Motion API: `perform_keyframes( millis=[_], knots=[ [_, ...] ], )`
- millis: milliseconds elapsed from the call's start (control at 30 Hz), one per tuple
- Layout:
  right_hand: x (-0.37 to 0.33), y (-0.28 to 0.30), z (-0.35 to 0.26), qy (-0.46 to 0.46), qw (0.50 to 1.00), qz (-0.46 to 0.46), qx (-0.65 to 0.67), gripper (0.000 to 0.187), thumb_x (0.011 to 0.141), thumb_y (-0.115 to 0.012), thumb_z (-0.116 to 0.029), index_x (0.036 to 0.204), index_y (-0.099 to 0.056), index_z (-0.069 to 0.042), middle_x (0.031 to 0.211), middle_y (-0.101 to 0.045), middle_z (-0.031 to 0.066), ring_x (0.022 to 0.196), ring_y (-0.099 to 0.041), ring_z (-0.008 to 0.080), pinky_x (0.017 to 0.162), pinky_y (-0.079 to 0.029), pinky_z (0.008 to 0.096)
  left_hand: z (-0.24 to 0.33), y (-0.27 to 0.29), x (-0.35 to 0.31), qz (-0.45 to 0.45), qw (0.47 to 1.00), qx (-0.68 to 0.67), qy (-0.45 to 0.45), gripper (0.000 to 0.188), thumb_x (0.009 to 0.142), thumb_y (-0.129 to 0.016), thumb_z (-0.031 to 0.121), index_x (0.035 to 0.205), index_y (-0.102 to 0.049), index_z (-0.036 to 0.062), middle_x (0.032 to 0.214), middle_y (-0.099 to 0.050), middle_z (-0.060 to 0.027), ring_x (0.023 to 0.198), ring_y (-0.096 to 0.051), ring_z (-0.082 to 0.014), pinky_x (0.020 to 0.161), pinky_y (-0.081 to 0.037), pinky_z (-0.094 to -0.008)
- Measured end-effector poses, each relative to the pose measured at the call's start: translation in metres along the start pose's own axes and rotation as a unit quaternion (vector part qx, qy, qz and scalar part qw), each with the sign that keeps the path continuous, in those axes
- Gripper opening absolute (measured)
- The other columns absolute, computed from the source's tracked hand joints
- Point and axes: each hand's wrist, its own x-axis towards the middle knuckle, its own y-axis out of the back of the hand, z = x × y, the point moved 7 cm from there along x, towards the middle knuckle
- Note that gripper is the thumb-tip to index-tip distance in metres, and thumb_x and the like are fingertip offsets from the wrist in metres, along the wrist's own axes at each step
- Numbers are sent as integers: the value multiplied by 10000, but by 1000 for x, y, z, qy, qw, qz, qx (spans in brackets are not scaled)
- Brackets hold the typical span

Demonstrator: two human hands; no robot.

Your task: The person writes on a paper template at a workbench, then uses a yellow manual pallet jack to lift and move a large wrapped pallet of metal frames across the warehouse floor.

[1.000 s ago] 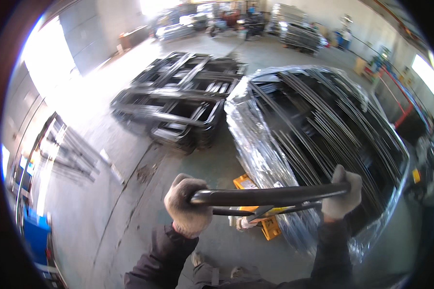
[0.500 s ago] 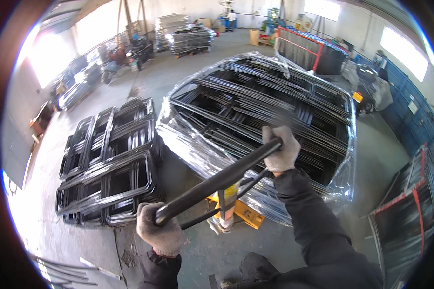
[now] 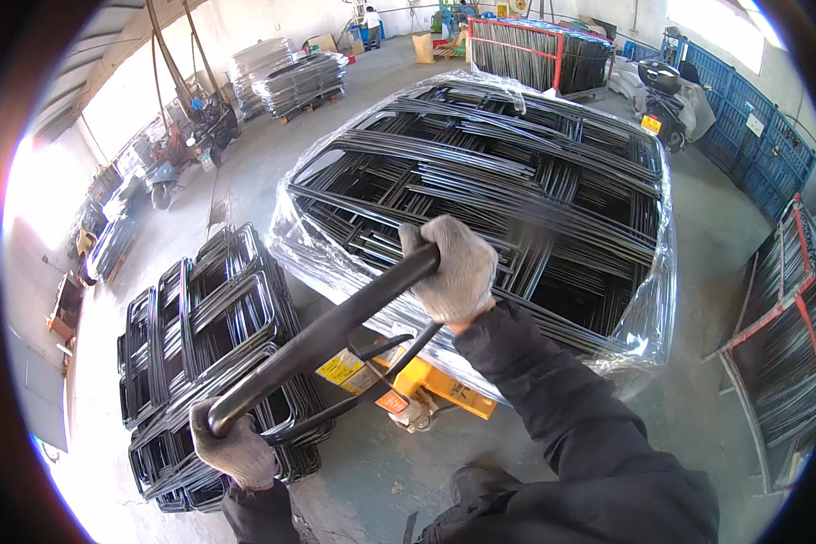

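Both my hands wear light knitted gloves and grip the thick black handle (image 3: 326, 340) of a yellow pallet jack (image 3: 444, 388). My left hand (image 3: 236, 451) is closed round its near left end. At the far right end, my right hand (image 3: 458, 270) is wrapped round the bar. Thinner black bars run below the handle down to the jack, where yellow and orange labels show. Just beyond the jack lies a wide stack of black metal frames (image 3: 480, 195), wrapped round its sides in clear plastic film (image 3: 335, 263). The jack's forks are hidden.
Another stack of black frames (image 3: 195, 317) lies on the floor at left. A red-edged rack (image 3: 789, 335) stands at right, another red rack (image 3: 517, 54) behind the wrapped stack. Blue panels (image 3: 757, 127) line the right wall. A person (image 3: 372, 27) stands far back.
The handle and both my hands have shifted left in view, with my grip kept on both ends. The left-hand frame stack now sits lower in view, partly behind the handle.
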Motion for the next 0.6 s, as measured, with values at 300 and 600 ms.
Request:
perform_keyframes(
  millis=[300,600],
  knots=[
    [25,-53,2,4,1000,-19,-14,359,917,-1022,-59,903,-668,-119,745,-658,76,575,-642,295,550,-505,414,-59,-53,92,-23,997,-59,-48,145,1071,-772,77,958,-687,42,935,-619,-14,866,-604,-129,802,-513,-313],
    [9,-87,-34,-24,993,-72,-87,325,884,-1038,-41,937,-723,-97,792,-698,65,626,-698,262,589,-535,404,-117,-114,181,-74,979,-182,-60,259,1127,-802,209,957,-684,54,943,-638,-25,828,-660,-120,738,-541,-283]
  ],
)
